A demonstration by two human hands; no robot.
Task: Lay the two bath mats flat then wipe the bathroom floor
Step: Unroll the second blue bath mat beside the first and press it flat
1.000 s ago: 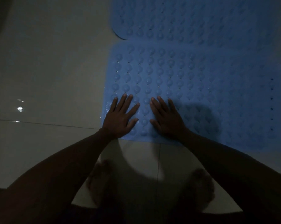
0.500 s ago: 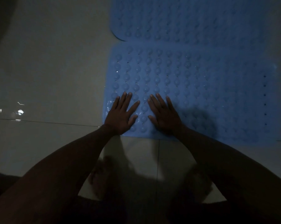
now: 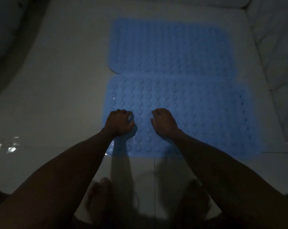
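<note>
Two blue bath mats with rows of round bumps lie flat on the pale tiled floor, long edges touching. The near mat (image 3: 198,113) is in front of me and the far mat (image 3: 169,47) is behind it. My left hand (image 3: 119,123) is over the near mat's left part, fingers curled into a loose fist. My right hand (image 3: 164,122) is a hand's width to its right, fingers also bent under, knuckles up. I see nothing held in either hand. The light is dim.
Wet, shiny floor tiles (image 3: 57,104) spread to the left, with bright glints of water (image 3: 11,148). A white tiled wall (image 3: 275,55) rises at the right, close to the mats' ends. My bare feet (image 3: 100,197) stand on the tiles just below the near mat.
Both hands lay flat with fingers spread on the near mat; now the fingers are curled in. The view has pulled back, showing more of the far mat and the wall.
</note>
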